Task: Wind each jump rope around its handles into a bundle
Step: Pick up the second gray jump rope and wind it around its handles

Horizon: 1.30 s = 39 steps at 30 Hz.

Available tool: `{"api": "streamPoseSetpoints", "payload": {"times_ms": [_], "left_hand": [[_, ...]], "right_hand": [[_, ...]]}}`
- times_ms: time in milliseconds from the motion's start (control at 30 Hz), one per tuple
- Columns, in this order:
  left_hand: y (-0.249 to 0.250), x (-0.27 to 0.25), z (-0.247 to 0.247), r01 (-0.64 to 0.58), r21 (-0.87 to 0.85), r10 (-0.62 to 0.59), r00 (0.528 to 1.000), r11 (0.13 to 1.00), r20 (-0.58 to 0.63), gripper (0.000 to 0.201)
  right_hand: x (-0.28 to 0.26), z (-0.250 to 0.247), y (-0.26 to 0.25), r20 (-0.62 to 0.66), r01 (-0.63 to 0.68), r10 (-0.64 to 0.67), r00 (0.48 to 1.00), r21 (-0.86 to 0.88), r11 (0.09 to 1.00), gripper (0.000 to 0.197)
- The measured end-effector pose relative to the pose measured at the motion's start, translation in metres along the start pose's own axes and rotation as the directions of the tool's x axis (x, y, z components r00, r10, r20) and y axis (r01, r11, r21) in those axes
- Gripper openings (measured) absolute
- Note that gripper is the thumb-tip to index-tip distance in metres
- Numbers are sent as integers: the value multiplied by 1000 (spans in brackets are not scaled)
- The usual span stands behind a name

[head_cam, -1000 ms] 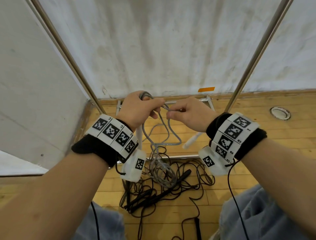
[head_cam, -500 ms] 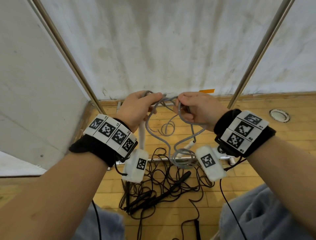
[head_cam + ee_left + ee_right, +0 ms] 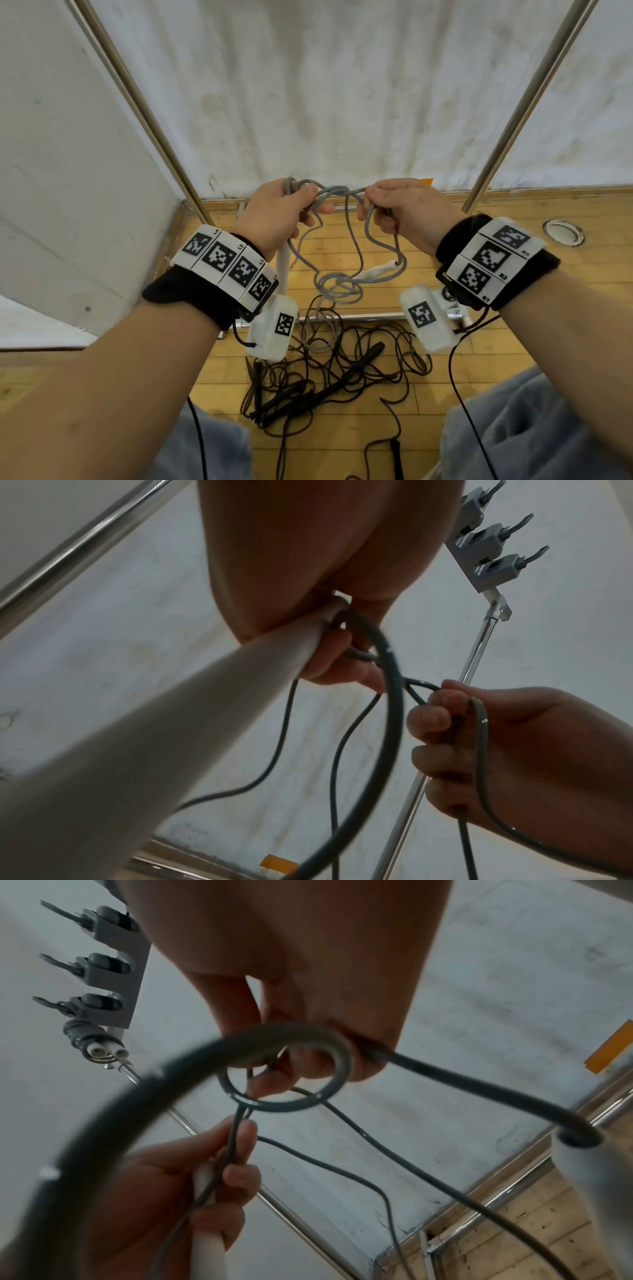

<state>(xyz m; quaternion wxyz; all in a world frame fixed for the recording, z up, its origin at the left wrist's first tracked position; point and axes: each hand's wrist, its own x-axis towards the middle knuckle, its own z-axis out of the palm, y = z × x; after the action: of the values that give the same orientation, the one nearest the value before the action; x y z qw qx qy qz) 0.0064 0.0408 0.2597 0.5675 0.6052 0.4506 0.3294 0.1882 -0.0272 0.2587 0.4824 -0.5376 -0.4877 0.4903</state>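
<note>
My left hand (image 3: 274,216) grips one white handle (image 3: 282,270) of a grey jump rope, plus a few turns of its grey cord (image 3: 337,190). My right hand (image 3: 407,209) holds the same cord in curled fingers, about a hand's width to the right. A short crossed stretch of cord spans the gap between the hands. Loose grey loops (image 3: 337,291) hang below, and the second white handle (image 3: 376,272) dangles among them. The left wrist view shows the handle (image 3: 178,737) running from my fingers (image 3: 337,666). In the right wrist view the cord forms a ring (image 3: 284,1069) at my fingertips.
A tangle of black jump ropes (image 3: 325,373) with black handles lies on the wooden floor between my knees. Two slanted metal poles (image 3: 164,147) frame a white wall, with a low metal bar (image 3: 359,317) underneath. A wound rope bundle (image 3: 92,1042) hangs on a grey hook rack (image 3: 113,969).
My right hand has moved up and to the right, drawing the grey cord out from the left hand. The hanging loops and the second handle have risen off the floor pile.
</note>
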Motion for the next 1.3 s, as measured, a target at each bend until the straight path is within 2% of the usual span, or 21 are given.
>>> {"api": "streamPoseSetpoints", "payload": {"times_ms": [67, 133, 200, 300, 367, 467, 567, 667, 733, 800, 900, 967, 1033, 1133, 1200, 1300], "left_hand": [[0, -1, 0, -30, 58, 32, 999, 998, -37, 12], [0, -2, -2, -81, 201, 103, 989, 976, -102, 6], [-2, -5, -2, -146, 212, 172, 979, 966, -108, 14], [-1, -9, 2, -182, 154, 181, 983, 971, 21, 14], [2, -10, 4, -184, 208, 157, 977, 961, 141, 7], [5, -13, 3, -177, 293, 97, 958, 940, 269, 19], [7, -15, 4, -97, 248, 20, 955, 964, 295, 22], [10, -15, 4, -13, 96, -19, 945, 995, 326, 21], [9, -13, 3, -4, 47, -14, 928, 999, 373, 19], [7, -14, 2, -39, 100, -3, 920, 994, 392, 16], [6, -16, 0, -123, 248, 42, 951, 961, 308, 32], [5, -12, -3, -115, 229, 74, 981, 967, 179, 45], [6, -8, -6, -90, 130, 87, 996, 987, 32, 34], [5, -2, -10, -106, 126, 128, 976, 986, -177, 35], [4, -2, -11, -108, 96, 126, 970, 989, -207, 39], [3, -1, -11, -91, 56, 100, 976, 994, -194, 44]], "right_hand": [[1, -3, 2, 0, 17, -17, 1000, -60, 998, 39], [0, -5, 0, 9, 18, -17, 1000, -116, 993, 34], [0, -6, -2, 19, 23, -21, 1000, -142, 990, 32], [0, -6, -6, 59, 36, -26, 998, -169, 985, 29], [-1, -3, -6, 67, 45, -34, 997, -167, 985, 28], [0, -1, -4, 21, 47, -45, 999, -134, 990, 33], [-1, -3, -4, -24, 66, -70, 997, -124, 990, 30], [-2, -4, -9, -74, 52, -56, 996, -52, 997, 31], [-1, -7, -10, -95, 37, -33, 995, 43, 998, 31], [-1, -11, -12, -92, 29, -20, 996, 100, 995, 28], [1, -13, -12, -141, 25, -7, 990, 125, 992, 32], [4, -15, -10, -218, -4, 32, 975, 128, 992, 30], [8, -18, -7, -263, -28, 30, 964, 12, 1000, 23], [8, -24, -3, -217, -37, -27, 976, -286, 958, 33], [4, -25, -2, -155, -15, -51, 987, -397, 918, 39], [2, -28, -3, -96, -11, -44, 994, -508, 861, 38]]}}
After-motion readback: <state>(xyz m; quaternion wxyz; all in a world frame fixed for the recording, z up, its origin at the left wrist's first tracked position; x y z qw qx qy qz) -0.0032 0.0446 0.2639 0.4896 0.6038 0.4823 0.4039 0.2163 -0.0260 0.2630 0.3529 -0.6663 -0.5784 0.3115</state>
